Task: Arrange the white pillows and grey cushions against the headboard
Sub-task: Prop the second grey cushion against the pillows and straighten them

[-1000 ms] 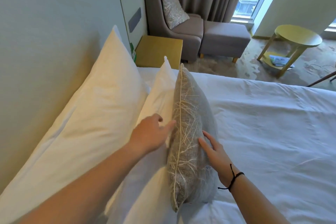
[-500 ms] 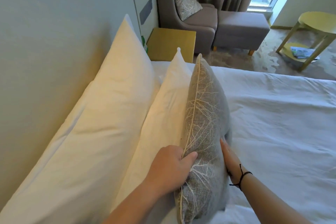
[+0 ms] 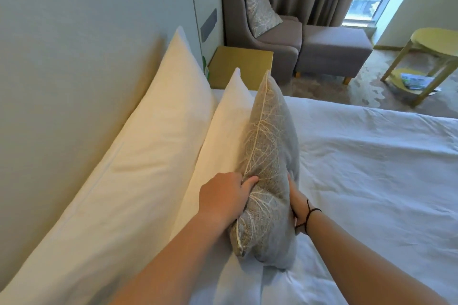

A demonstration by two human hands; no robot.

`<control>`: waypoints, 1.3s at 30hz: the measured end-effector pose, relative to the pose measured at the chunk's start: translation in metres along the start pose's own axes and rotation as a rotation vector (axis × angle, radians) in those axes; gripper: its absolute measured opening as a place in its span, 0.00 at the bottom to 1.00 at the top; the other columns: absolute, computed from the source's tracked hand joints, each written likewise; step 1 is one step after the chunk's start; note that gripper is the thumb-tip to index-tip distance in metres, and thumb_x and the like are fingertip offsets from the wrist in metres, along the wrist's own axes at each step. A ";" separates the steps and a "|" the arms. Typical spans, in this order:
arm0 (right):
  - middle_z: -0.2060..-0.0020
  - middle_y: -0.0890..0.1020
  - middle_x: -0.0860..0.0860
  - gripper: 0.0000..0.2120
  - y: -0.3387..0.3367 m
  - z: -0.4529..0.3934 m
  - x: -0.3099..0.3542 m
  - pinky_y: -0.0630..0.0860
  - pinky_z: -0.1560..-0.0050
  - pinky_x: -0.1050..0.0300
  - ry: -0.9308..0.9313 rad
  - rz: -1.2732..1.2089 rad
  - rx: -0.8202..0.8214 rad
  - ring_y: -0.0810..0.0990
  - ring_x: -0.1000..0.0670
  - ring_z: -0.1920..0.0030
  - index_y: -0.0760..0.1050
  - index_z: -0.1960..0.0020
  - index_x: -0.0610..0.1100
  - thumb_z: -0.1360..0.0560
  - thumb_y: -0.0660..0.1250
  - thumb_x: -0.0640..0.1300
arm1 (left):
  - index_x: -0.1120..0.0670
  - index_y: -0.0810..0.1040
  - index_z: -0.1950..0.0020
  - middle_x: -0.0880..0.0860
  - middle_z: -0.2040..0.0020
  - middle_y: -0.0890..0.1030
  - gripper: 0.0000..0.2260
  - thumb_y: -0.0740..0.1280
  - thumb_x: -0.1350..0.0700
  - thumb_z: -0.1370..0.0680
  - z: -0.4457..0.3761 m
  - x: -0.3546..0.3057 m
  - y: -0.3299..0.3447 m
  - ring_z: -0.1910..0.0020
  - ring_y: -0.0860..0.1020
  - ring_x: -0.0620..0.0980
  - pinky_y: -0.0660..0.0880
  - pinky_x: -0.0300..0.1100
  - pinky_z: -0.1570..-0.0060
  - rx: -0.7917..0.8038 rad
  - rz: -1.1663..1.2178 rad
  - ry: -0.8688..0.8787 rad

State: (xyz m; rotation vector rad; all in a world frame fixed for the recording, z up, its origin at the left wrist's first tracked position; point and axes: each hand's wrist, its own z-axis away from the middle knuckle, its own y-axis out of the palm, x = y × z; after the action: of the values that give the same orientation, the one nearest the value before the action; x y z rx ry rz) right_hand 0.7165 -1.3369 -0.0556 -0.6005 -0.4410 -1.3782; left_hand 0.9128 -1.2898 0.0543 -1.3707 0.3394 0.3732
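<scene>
Legible text: none. Printed paper (image 3: 414, 81) on round side table's lower shelf (image 3: 406, 86) carries markings (too small and blurred to read).

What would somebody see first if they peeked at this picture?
Right in the middle, a grey cushion with pale twig patterns stands on edge on the white bed, gripped by the left hand and right hand. Left of it, two white pillows lean toward the headboard. Far back sits a grey armchair with a matching cushion.
</scene>
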 end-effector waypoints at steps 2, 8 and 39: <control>0.23 0.60 0.47 0.46 0.000 0.015 0.003 0.58 0.28 0.34 -0.038 -0.018 -0.032 0.61 0.41 0.26 0.52 0.21 0.51 0.30 0.47 0.78 | 0.48 0.73 0.66 0.47 0.70 0.78 0.29 0.48 0.27 0.24 0.010 0.000 0.001 0.70 0.77 0.47 0.78 0.49 0.65 -0.091 0.039 0.016; 0.22 0.55 0.51 0.49 0.024 0.085 0.010 0.59 0.27 0.38 -0.359 -0.033 -0.045 0.57 0.47 0.24 0.47 0.22 0.57 0.35 0.57 0.78 | 0.48 0.72 0.35 0.50 0.37 0.75 0.26 0.57 0.32 0.23 0.083 0.050 0.003 0.39 0.74 0.54 0.75 0.51 0.44 -0.095 -0.070 -0.182; 0.23 0.56 0.49 0.47 -0.012 0.201 -0.022 0.67 0.33 0.43 -0.318 0.294 0.238 0.63 0.44 0.27 0.46 0.23 0.61 0.31 0.72 0.64 | 0.39 0.81 0.45 0.48 0.46 0.78 0.10 0.63 0.51 0.20 0.225 0.095 0.006 0.46 0.77 0.51 0.76 0.47 0.53 -0.248 0.061 -0.392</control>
State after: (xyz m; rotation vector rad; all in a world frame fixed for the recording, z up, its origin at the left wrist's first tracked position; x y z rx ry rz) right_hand 0.7126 -1.1944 0.0886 -0.6605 -0.7300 -0.9362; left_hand 0.9995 -1.0610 0.0449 -1.4922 0.0092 0.7412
